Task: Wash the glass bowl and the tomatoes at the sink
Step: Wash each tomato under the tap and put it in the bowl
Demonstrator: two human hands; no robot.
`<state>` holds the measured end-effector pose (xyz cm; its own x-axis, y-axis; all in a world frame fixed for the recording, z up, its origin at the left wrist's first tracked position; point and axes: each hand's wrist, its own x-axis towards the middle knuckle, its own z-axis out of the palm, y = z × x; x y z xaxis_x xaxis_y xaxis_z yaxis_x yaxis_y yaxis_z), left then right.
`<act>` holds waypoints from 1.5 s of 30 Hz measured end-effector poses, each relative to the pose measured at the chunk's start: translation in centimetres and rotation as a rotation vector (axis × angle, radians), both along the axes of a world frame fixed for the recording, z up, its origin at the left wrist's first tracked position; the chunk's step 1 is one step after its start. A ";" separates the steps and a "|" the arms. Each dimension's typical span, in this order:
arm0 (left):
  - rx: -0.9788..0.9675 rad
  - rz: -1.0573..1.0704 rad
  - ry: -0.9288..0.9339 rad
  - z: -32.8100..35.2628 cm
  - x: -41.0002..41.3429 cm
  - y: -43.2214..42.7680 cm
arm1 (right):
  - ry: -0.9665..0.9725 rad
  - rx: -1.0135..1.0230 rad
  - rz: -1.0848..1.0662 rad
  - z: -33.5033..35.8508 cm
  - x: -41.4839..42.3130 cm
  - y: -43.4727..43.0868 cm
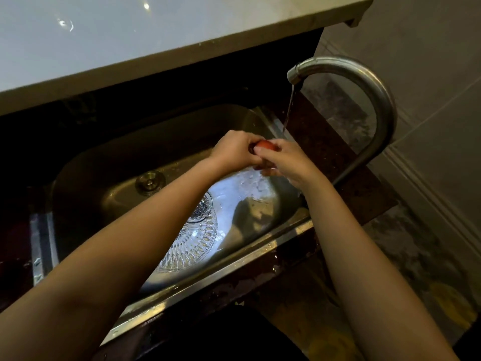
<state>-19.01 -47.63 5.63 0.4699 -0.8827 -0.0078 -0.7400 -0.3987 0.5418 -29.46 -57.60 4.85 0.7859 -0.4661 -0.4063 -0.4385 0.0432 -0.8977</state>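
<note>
A red tomato point(265, 145) is held between both my hands over the steel sink point(109, 162), just under the running water. My left hand point(235, 149) wraps it from the left and my right hand point(283, 158) covers it from the right, so only its top shows. A second reddish piece peeks out below my fingers; I cannot tell what it is. The cut-glass bowl point(194, 243) lies in the sink bottom beneath my left forearm, partly hidden by it.
The curved steel tap point(364, 82) rises at the right with water streaming from its spout. A round drain plug point(150, 182) sits at the sink's far left. A pale counter slab point(130, 48) overhangs behind. Dark stone counter surrounds the sink, with tiled wall at right.
</note>
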 end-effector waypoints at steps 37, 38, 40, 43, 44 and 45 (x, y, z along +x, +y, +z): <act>0.321 0.718 -0.276 -10.7 -5.6 39.3 | 0.317 -0.715 0.798 -19.0 12.4 18.3; 0.330 0.722 -0.283 -10.8 -5.6 39.4 | 0.330 -0.722 0.826 -19.1 12.7 18.3; 0.337 0.732 -0.293 -10.7 -5.7 39.5 | 0.347 -0.731 0.888 -18.9 13.3 18.4; 0.348 0.738 -0.305 -10.7 -5.6 39.4 | 0.426 -0.777 0.975 -17.7 14.4 18.7; 0.355 0.740 -0.304 -10.8 -5.7 39.4 | 0.437 -0.825 0.991 -16.8 14.9 19.3; 0.362 0.740 -0.303 -10.9 -5.7 39.4 | 0.405 -0.872 0.992 -15.6 15.6 20.1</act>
<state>-24.72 -8.22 -5.23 0.9481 -0.3177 -0.0103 -0.3146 -0.9427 0.1110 -13.91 -37.46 -10.79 0.8334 -0.0060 -0.5526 -0.1897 -0.9422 -0.2760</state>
